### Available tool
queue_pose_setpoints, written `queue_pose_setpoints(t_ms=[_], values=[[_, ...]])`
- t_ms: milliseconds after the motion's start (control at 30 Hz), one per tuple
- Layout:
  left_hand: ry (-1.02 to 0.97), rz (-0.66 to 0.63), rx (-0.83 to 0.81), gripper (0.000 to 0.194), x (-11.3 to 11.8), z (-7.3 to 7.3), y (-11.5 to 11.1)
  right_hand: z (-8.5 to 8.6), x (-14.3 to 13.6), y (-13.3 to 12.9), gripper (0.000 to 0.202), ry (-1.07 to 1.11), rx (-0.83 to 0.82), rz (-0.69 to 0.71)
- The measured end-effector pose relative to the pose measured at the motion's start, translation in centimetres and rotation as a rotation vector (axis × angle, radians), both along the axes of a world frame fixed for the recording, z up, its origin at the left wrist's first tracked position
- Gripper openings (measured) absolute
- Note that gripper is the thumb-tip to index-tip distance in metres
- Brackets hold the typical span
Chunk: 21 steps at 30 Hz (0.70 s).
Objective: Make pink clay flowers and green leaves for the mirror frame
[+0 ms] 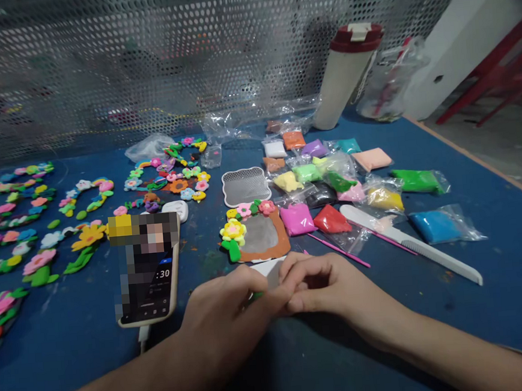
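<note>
My left hand point(234, 312) and my right hand point(319, 281) meet at the front middle of the table, fingertips touching. The fingers of both are closed; whatever they pinch is too hidden to name. A bit of green shows beneath my left fingers. Behind the fingers lies a pale flat piece point(267, 268), partly covered. Just beyond it is a brown-edged frame point(283, 236) with a grey centre, bearing yellow, pink and red clay flowers and green leaves. Farther back lies a white-rimmed frame point(246, 187) with no flowers on it.
Clay packets point(296, 218) in several colours, a white comb-like tool point(428, 256) and a pink stick point(340, 250) lie right. A phone point(153, 288) and flower-decorated pieces point(90, 236) are left. A bottle point(345, 80) stands before the perforated metal panel point(142, 60).
</note>
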State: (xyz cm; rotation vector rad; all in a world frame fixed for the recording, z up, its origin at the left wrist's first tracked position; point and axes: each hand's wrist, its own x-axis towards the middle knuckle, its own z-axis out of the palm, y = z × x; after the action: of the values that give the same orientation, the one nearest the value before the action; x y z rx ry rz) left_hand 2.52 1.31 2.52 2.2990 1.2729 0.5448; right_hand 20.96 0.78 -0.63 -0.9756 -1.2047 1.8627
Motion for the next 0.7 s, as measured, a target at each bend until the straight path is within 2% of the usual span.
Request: queue_pose_setpoints(t_ms=[67, 133, 367, 500, 633, 700], values=[[-0.049, 0.114, -0.127, 0.033, 0.24, 0.19, -0.05, 0.03, 0.04, 0.00, 0.005, 0.017, -0.010, 0.005], [-0.100, 0.195, -0.186, 0.035, 0.37, 0.13, -0.10, 0.12, 0.07, 0.02, 0.007, 0.029, -0.025, 0.008], [-0.116, 0.354, -0.164, 0.042, 0.60, 0.13, -0.01, 0.58, -0.10, 0.05, 0.007, 0.068, -0.069, -0.020], [-0.055, 0.326, -0.220, 0.039, 0.85, 0.71, 0.15, 0.52, -0.06, 0.06, 0.001, 0.001, -0.063, -0.056], [-0.089, 0.294, -0.088, 0.032, 0.75, 0.78, 0.25, 0.56, 0.02, 0.12, 0.009, 0.029, -0.088, -0.028], [-0.122, 0.211, -0.013, 0.028, 0.61, 0.77, 0.29, 0.65, -0.01, 0.12, 0.011, 0.025, -0.100, -0.042]])
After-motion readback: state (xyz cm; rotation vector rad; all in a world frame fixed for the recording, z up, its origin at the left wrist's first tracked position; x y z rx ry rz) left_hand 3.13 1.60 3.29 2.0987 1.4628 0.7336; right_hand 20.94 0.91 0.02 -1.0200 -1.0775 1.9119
